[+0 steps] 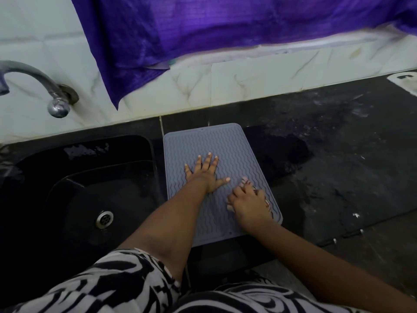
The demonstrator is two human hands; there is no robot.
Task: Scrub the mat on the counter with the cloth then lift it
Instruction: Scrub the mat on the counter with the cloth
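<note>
- Left hand (206, 175): fingers (198, 162) straight and spread wide, thumb out to the right, palm pressed flat on the grey ribbed silicone mat with wavy ridges (228, 145), gripping nothing
- Right hand (247, 203): fingers curled down around a small pale cloth with dark markings (244, 180), mostly hidden under the hand, only scraps peeking out beyond the fingertips and along the right edge of the hand
- Cloth pressed against the mat's near right part, just right of the left thumb, close but apart from it
- Mat lying flat on the dark, wet-looking stone counter (338, 154), rectangular with rounded corners, slightly skewed, far edge near the white marbled tile wall (259, 80), near edge at the counter's front rim
- Both bare forearms reaching in from below, coming out of black-and-white zebra-patterned sleeves (112, 285)
- Just left of the mat, a black sink basin (67, 199) with a round metal drain (104, 219) at its bottom, water glinting on the far rim
- Above the sink, a curved chrome tap (33, 75) fixed to the tiled wall, spout pointing left
- Purple fabric (203, 28) hanging over the wall above, one corner drooping down to the right of the tap
- Far right on the counter, a white object (404, 83) cut off by the frame edge, too little visible to identify
- Pale smears and specks scattered across the counter right of the mat
</note>
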